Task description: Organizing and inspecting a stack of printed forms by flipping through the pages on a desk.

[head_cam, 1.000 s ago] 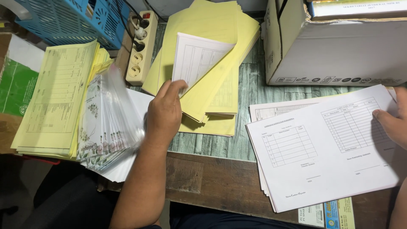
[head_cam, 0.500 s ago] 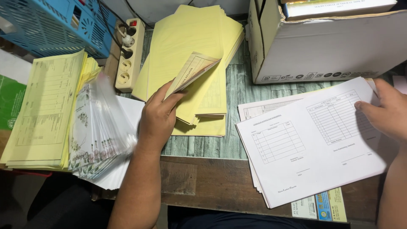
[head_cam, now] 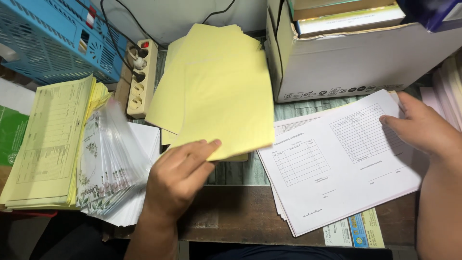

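Observation:
My left hand (head_cam: 179, 179) rests on the near edge of a yellow sheet (head_cam: 231, 110) lying face down on top of a pile of yellow sheets, fingers on its lower left corner. My right hand (head_cam: 423, 129) presses on the right edge of a stack of white printed forms (head_cam: 337, 163) with tables on them. The white stack sits askew on the desk, to the right of the yellow pile.
A white cardboard box (head_cam: 356, 62) with books stands at the back right. A power strip (head_cam: 139, 77) and a blue plastic basket (head_cam: 53, 38) are at the back left. Yellow forms (head_cam: 48, 144) and clear-sleeved cards (head_cam: 108, 163) lie at left, by the wooden desk's (head_cam: 240, 216) front edge.
My left hand turned a sheet over from its printed white side and laid it flat, yellow side up, on the yellow pile. My right hand stayed on the white forms.

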